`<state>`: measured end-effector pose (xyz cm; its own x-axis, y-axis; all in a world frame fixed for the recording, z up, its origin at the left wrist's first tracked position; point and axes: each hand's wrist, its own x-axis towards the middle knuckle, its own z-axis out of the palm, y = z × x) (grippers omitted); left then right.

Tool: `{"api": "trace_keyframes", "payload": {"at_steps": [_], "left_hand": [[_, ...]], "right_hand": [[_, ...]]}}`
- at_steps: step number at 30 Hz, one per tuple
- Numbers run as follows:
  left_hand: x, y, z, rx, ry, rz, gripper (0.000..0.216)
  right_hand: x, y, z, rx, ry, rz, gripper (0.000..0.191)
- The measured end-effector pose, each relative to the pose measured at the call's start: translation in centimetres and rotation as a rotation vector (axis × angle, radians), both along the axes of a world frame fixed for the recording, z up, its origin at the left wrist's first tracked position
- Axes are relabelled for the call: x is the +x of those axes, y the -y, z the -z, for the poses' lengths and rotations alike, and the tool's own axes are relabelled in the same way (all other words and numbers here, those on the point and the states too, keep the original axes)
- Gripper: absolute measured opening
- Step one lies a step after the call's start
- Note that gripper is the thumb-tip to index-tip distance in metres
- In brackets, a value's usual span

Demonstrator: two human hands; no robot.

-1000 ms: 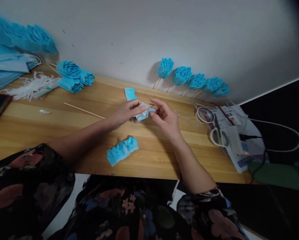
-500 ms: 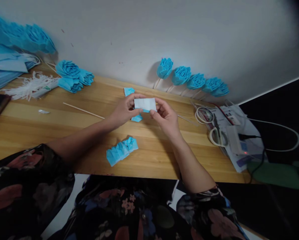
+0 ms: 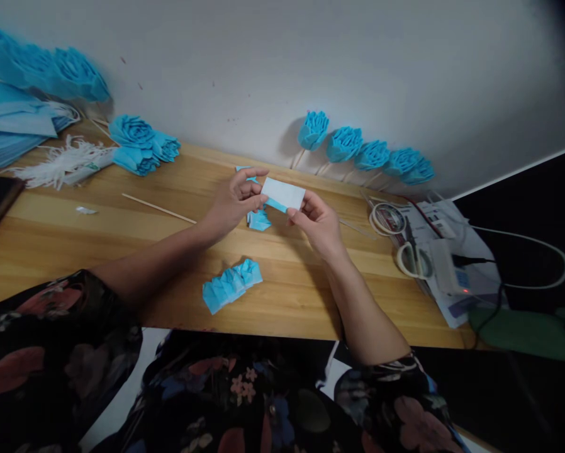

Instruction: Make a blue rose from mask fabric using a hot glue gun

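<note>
A folded piece of blue-and-white fabric is held up above the table, its white face upward and a blue band along its near edge. My right hand pinches the right end, thumb on top and fingers behind. At the left corner, my left hand has its thumb against the piece; the index finger is lifted and straighter, the others curl. Behind and below that hand lies a pleated blue strip, partly hidden. Nearer me rests another pleated blue strip.
Blue fabric roses on sticks lean along the wall. More roses, a stack of blue masks and white cords lie left. A thin stick lies mid-table. Tape, scissors and a power strip sit right.
The folded fabric has shifted slightly right and tilted, its right end lower. My left index finger has lifted off its far edge, and the white face shows more.
</note>
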<state>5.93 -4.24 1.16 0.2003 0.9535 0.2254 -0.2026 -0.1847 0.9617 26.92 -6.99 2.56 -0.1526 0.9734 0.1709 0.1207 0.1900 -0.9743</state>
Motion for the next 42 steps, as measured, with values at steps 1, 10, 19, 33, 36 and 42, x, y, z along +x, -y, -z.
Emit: {"api": "trace_keyframes", "payload": {"at_steps": [1,10,19,33,36,42], "left_hand": [[0.0,0.0,0.0,-0.005,-0.01,-0.01,0.049],[0.0,0.1,-0.1,0.01,0.116,-0.028,0.07],[0.2,0.7,-1.1,-0.148,0.105,0.036,0.041],[0.3,2.0,-1.7,0.17,-0.345,-0.032,0.02],[0.5,2.0,-1.5,0.214,-0.356,-0.036,0.012],[0.2,1.1,-1.0,0.106,-0.171,-0.07,0.02]], "right_hand": [[0.0,0.0,0.0,0.0,0.008,0.004,0.043],[0.0,-0.1,0.0,0.041,0.022,0.026,0.049],[0.2,0.0,0.0,0.067,-0.051,0.056,0.043],[-0.7,0.8,-0.5,0.048,0.108,-0.005,0.052],[-0.4,1.1,-0.9,0.213,0.263,0.077,0.024],[0.7,1.0,-1.4,0.67,0.495,0.049,0.013]]}}
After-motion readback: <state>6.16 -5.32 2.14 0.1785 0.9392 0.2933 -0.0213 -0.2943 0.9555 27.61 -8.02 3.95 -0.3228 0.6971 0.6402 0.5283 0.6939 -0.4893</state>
